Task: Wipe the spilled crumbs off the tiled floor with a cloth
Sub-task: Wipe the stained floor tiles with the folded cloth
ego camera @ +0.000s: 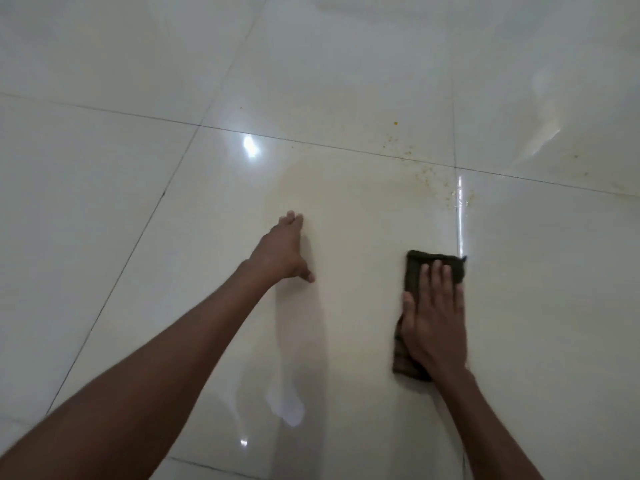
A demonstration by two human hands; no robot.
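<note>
crumbs [427, 176] lie beyond the dark cloth [415, 271], pressed flat under the right hand [434, 320]; left hand [282, 251] rests spread, holding nothing, on the floor [138, 202].

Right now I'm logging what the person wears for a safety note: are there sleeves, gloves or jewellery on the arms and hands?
None show. Both forearms are bare to the frame's edge. The left hand and right hand are gloveless, with no visible rings, watch or bracelet.
</note>
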